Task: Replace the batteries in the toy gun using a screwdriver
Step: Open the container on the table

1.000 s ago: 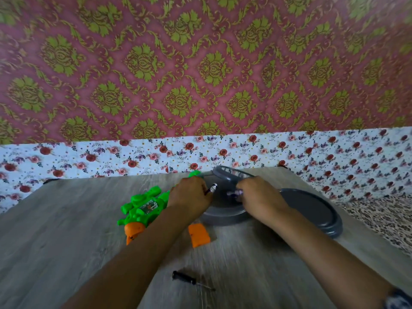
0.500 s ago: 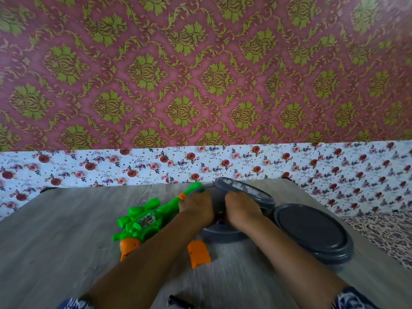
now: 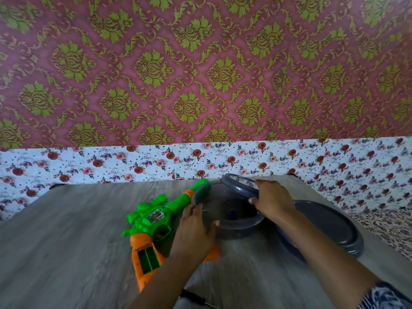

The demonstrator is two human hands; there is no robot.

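Both hands palm-down on grey bowl (image 3: 234,228) rim: left hand (image 3: 196,233), right hand (image 3: 273,200).

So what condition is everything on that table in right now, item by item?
Toy gun: lying on its side, battery compartment in the grip uncovered.
Orange cover: off the gun, flat on the table, mostly hidden by the left hand.
Grey container: open, something small and dark inside.
Grey lid: tilted over the container's far rim, held by the right hand.
Left hand: resting on the container's near rim.
Screwdriver: lying unused.
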